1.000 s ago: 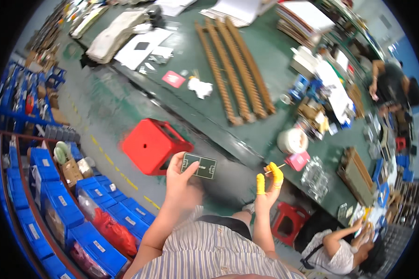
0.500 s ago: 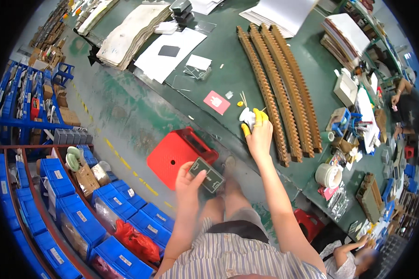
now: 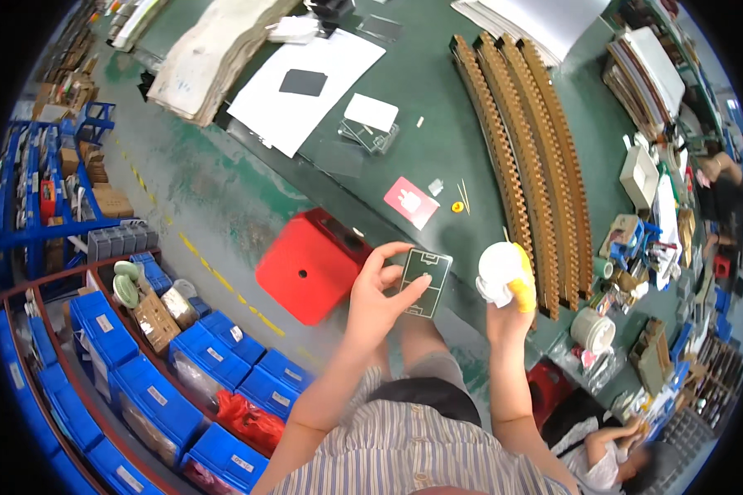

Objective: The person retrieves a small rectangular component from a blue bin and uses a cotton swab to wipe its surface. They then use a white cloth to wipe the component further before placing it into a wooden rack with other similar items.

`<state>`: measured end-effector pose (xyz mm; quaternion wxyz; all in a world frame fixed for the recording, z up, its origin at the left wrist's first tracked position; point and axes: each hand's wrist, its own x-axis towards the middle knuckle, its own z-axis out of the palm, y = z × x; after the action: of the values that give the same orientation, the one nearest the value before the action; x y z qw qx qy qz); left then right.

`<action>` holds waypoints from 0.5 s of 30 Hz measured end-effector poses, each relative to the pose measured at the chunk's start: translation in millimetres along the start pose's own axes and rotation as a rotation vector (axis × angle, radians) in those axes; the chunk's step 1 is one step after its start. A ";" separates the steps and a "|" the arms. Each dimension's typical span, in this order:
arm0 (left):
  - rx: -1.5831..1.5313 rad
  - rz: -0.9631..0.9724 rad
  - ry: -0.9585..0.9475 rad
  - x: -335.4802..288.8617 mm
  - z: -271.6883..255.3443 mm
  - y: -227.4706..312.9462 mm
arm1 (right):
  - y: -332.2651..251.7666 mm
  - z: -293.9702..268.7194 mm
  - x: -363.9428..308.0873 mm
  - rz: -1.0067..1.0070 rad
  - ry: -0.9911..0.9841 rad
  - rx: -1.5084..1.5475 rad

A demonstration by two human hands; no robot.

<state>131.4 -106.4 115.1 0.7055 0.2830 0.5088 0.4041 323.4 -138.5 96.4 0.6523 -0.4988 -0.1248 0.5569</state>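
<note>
The left hand [image 3: 380, 290], just right of the red stool [image 3: 322, 268] in the view, is pinching a dark green plate [image 3: 436, 286] with white line markings; its thumb is pressing on the near face while the other fingers are curling behind. Farther right of the stool, the right hand [image 3: 510, 318] is closing its fingers around a bunched white wad [image 3: 498, 266], yellow finger covers [image 3: 523, 285] showing along one side; the wad is hiding the thumb, so how that is gripping cannot be told. Plate and wad are standing apart, side by side.

Beyond the stool and to its right, the green table [image 3: 437, 82] is stretching away. On it a pink card [image 3: 409, 202] is lying nearest the stool, with a small yellow ring [image 3: 458, 207] and thin sticks [image 3: 465, 196] resting just right of that. Farther right from the stool, four brown toothed strips [image 3: 504, 157] are lying side by side. Straight beyond the stool, a white sheet [image 3: 338, 62] is bearing a dark rectangle [image 3: 303, 82]. Left of the stool and nearer the wearer, blue bins [image 3: 153, 396] are standing in rows.
</note>
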 end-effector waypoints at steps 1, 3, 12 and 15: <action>0.048 -0.007 -0.026 5.7 1.7 8.3 | -4.1 10.2 0.0 0.045 -0.013 0.153; 0.135 -0.006 -0.027 3.1 2.5 14.2 | -2.3 13.7 -6.2 0.094 -0.124 0.370; 0.339 -0.015 -0.111 7.9 -13.4 35.4 | -9.7 45.0 -22.7 -0.039 0.026 0.239; 0.518 0.075 -0.078 6.4 -10.0 41.1 | -13.2 49.9 -20.2 -0.218 0.059 -0.271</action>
<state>111.3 -79.9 142.1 0.6132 0.4882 0.5567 0.2751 288.4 -128.6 138.3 0.6388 -0.5819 -0.2328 0.4461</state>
